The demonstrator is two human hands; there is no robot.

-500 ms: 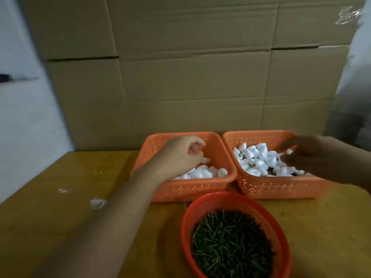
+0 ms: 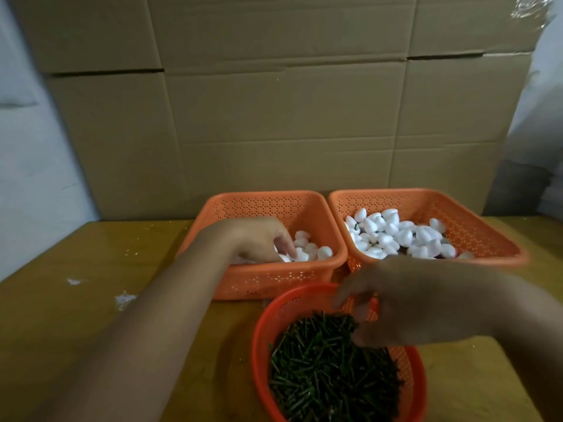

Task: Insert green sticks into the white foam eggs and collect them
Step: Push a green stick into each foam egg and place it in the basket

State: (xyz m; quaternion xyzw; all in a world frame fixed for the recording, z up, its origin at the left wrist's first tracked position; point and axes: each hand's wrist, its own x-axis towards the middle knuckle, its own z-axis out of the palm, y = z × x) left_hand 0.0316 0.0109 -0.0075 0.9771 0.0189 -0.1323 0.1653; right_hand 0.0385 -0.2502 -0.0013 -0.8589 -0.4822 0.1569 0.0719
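Note:
Two orange square baskets stand side by side at the back of the table. The left basket [image 2: 259,278] holds a few white foam eggs [image 2: 313,250]; my left hand [image 2: 259,239] reaches down into it, fingertips touching the eggs, and whether it grips one is hidden. The right basket [image 2: 475,226] is piled with several white foam eggs [image 2: 396,236]. In front, a round red basket [image 2: 265,333] is full of green sticks [image 2: 329,373]. My right hand [image 2: 405,303] hovers blurred over its far rim, fingers curled down near the sticks.
A wall of stacked cardboard boxes [image 2: 274,117] stands right behind the baskets. The yellow-brown table [image 2: 76,315] carries small white foam scraps [image 2: 125,300] on the left. A grey wall lies to the left.
My right hand has moved from the right egg basket down and toward me to the stick basket. My left hand has dipped lower into the left basket.

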